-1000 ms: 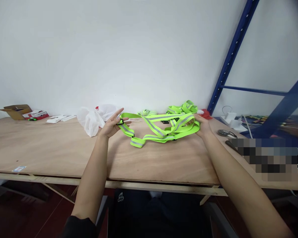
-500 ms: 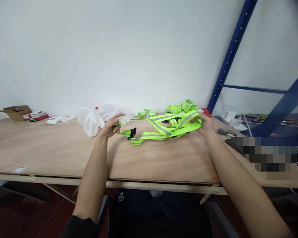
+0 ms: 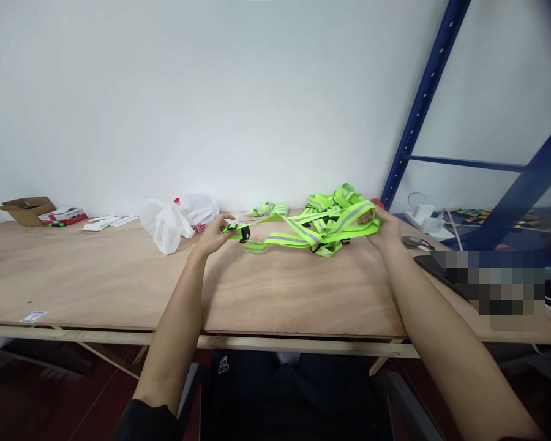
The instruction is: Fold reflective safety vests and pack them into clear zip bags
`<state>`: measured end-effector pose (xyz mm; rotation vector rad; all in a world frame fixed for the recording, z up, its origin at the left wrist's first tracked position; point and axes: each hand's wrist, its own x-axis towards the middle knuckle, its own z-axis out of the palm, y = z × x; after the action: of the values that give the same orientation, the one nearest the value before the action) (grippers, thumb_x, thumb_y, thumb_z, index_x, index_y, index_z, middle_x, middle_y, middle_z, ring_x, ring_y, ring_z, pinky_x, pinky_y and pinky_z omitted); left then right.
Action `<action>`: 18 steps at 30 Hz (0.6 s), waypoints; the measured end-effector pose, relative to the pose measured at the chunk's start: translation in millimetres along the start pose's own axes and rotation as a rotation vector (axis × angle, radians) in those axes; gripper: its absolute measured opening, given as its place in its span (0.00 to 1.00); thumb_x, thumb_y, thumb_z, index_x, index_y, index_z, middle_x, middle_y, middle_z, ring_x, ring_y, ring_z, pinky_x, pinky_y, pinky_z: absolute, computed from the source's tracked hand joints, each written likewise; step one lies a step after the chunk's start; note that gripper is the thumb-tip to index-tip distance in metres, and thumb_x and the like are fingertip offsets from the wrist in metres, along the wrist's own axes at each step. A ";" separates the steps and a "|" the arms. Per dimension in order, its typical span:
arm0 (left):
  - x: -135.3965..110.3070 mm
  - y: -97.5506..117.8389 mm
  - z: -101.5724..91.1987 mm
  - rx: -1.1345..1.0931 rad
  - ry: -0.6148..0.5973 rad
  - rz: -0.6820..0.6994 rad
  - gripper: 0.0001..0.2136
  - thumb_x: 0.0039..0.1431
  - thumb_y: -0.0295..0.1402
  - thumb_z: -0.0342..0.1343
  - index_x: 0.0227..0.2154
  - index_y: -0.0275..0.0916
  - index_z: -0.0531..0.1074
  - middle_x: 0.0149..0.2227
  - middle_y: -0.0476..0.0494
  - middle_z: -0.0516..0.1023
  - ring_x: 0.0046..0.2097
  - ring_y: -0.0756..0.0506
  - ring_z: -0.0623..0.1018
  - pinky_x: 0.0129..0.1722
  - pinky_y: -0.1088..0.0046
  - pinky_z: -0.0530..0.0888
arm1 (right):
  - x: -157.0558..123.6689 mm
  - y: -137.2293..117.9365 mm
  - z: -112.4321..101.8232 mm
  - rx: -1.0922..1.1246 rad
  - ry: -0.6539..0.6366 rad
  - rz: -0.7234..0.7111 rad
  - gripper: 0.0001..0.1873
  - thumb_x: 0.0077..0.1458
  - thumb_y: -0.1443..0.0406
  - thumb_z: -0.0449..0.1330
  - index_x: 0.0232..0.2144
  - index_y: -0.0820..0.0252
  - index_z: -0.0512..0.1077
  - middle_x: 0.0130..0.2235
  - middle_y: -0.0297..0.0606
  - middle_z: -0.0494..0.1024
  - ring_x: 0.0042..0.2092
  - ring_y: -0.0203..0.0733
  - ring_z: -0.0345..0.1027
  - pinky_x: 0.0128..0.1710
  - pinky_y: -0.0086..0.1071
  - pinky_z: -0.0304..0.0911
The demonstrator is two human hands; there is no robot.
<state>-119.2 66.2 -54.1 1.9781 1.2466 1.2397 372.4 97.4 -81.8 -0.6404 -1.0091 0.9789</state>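
Observation:
Between my hands stretches a neon-green reflective strap harness (image 3: 294, 237) with grey stripes and black plastic buckles. My left hand (image 3: 215, 234) pinches its left end beside a black buckle (image 3: 245, 234). On the right, my right hand (image 3: 384, 228) is closed around the looped straps, its fingers partly hidden by them. The lower strap sags close to the wooden table. Behind, more green straps (image 3: 346, 195) lie heaped; where they part from the held ones I cannot tell. A small green-and-grey bundle (image 3: 269, 209) rests against the wall.
White plastic bags (image 3: 165, 226) lie left of my left hand. Farther left are white strips (image 3: 108, 222) and an open cardboard box (image 3: 25, 210). A white charger (image 3: 423, 214), a round cabled object (image 3: 413, 242) and a blurred-out patch are at right, near a blue rack post (image 3: 422, 104).
My left hand has shifted slightly right, bringing the strap's left end nearer the dangling buckle. The lower strap hangs a little higher. My right hand keeps its hold, slightly farther right.

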 end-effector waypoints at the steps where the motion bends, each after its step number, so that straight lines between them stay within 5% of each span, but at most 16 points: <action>1: 0.8 -2.2 -0.6 -0.024 0.036 -0.009 0.19 0.50 0.35 0.64 0.46 0.40 0.72 0.31 0.50 0.70 0.35 0.45 0.71 0.36 0.71 0.66 | -0.3 0.5 0.7 0.033 0.009 0.000 0.16 0.45 0.56 0.68 0.22 0.54 0.65 0.21 0.32 0.64 0.24 0.37 0.58 0.26 0.34 0.65; 8: 5.6 -14.4 -3.0 -0.189 0.124 -0.129 0.15 0.51 0.35 0.56 0.42 0.40 0.71 0.41 0.44 0.73 0.40 0.43 0.73 0.36 0.68 0.71 | -0.2 2.9 1.9 0.086 0.012 0.022 0.11 0.45 0.60 0.68 0.23 0.55 0.70 0.22 0.33 0.69 0.25 0.39 0.62 0.27 0.35 0.68; 14: 5.6 -21.7 -0.8 -0.277 0.053 -0.138 0.21 0.46 0.32 0.59 0.46 0.42 0.67 0.39 0.46 0.73 0.40 0.43 0.76 0.39 0.62 0.76 | 3.8 4.4 -4.2 0.164 0.013 0.036 0.12 0.44 0.62 0.70 0.23 0.55 0.68 0.21 0.31 0.68 0.23 0.36 0.61 0.25 0.31 0.67; 18: 7.4 -25.6 0.0 -0.255 0.141 -0.093 0.19 0.41 0.24 0.61 0.40 0.40 0.69 0.37 0.46 0.73 0.44 0.43 0.75 0.47 0.62 0.73 | 4.3 4.9 -3.9 0.177 0.023 0.038 0.11 0.44 0.64 0.69 0.23 0.56 0.69 0.20 0.31 0.69 0.22 0.35 0.62 0.23 0.30 0.67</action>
<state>-129.2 84.5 -70.5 1.6584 1.1660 1.4337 375.0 103.3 -85.8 -0.5238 -0.8812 1.0784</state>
